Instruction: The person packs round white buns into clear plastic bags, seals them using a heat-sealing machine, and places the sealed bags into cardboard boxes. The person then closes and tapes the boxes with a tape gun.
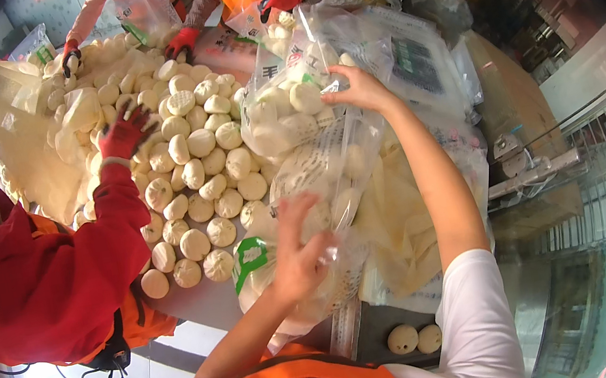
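Observation:
My right hand (361, 89) reaches forward and pinches the edge of a clear printed plastic bag (283, 123) between thumb and fingers. Pale steamed buns fill that bag, which lies on its side. Closer to my body, my left hand (299, 255) is blurred, its fingers apart over another bag of buns with a green printed patch (251, 262). I see nothing held in it. Loose buns (204, 175), some pleated and some smooth side up, cover the table left of the bags.
A co-worker's red-gloved hand (125, 131) is among the buns at left, near a cream cloth (22, 128). Across the table, other red-gloved hands handle buns and a bag (280, 36). Stacked flat bags (417, 62) lie at right. Two buns (414, 338) sit on a dark surface below.

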